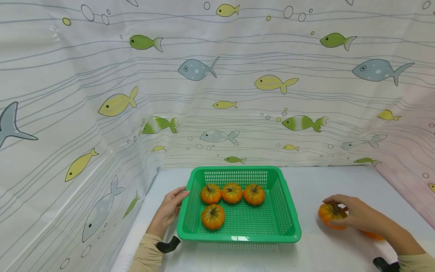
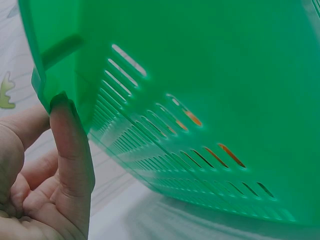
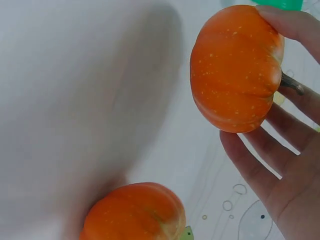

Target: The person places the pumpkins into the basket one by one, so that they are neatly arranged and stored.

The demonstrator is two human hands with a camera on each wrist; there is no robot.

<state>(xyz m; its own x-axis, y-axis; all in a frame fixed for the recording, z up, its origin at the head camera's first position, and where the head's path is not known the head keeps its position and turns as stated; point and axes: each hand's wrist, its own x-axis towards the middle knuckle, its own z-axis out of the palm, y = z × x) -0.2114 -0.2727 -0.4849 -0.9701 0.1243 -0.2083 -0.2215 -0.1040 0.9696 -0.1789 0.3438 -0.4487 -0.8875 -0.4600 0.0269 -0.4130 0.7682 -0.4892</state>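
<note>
One green basket on a white table. Inside the basket, four pumpkins: three in a row toward its back wall, one in front of the row's left end. At the basket's left side, left hand in a pinch on its rim. Right of the basket, right hand with thumb and fingers curved around a fifth pumpkin. Farther right of the basket, a sixth pumpkin on the table, partly hidden by the right arm in the head view. Behind the basket, one sheet with printed fish.
</note>
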